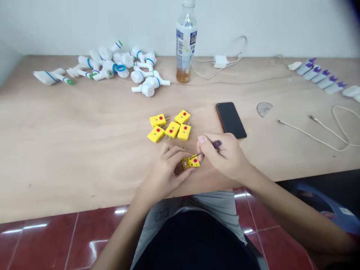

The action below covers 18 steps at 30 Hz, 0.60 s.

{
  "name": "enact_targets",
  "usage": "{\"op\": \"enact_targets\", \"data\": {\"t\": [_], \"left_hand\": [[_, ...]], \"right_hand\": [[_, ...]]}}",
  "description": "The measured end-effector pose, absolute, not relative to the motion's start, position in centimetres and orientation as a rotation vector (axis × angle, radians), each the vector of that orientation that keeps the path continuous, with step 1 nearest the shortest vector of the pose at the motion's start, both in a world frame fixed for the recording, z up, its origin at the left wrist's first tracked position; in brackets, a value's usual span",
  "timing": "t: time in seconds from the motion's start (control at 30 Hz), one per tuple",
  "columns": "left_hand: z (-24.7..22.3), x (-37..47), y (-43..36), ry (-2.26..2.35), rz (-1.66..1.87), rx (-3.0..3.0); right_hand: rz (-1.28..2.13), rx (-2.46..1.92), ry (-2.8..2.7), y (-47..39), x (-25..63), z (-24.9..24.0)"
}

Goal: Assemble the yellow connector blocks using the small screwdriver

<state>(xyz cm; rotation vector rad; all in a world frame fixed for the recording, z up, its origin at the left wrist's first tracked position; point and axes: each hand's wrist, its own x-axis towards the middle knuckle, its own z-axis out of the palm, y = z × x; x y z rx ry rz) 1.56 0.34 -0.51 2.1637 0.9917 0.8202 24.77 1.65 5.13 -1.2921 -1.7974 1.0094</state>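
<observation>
Hands (165, 168) pinching connector (191, 162) near table edge (84, 208)

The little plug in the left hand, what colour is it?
Yellow plug with a red dot, head view.

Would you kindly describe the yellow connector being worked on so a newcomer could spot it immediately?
On the wooden table, just below the cluster of five yellow plugs, the left hand pins one yellow connector. Unlike its neighbours, it lies apart and meets the screwdriver in the right hand.

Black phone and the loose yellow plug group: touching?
Apart. Head view shows bare wooden table between the flat black phone and the nearest yellow plastic plug.
</observation>
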Motion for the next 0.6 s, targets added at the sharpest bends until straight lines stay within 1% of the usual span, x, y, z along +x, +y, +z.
{"op": "enact_targets", "data": {"t": [0.13, 0.2, 0.27, 0.33, 0.43, 0.6], "left_hand": [[-0.5, 1.6, 0.4, 0.986, 0.811, 2.161], [-0.6, 1.5, 0.4, 0.991, 0.814, 2.165], [-0.7, 1.6, 0.4, 0.994, 0.817, 2.173], [-0.7, 1.6, 0.4, 1.0, 0.819, 2.178], [-0.7, 1.6, 0.4, 1.009, 0.82, 2.181], [-0.7, 1.6, 0.5, 0.997, 0.815, 2.189]], "right_hand": [[1.089, -1.281, -1.94, 2.8, 25.1, 7.0], [1.076, -1.285, -2.042, 3.3, 25.2, 8.1], [0.982, -1.341, -2.197, 3.5, 25.0, 9.2], [0.781, -1.386, -2.345, 3.5, 24.7, 10.1], [0.535, -1.292, -2.543, 3.4, 24.3, 11.3], [0.586, -1.028, -2.804, 4.0, 24.4, 12.3]]}}
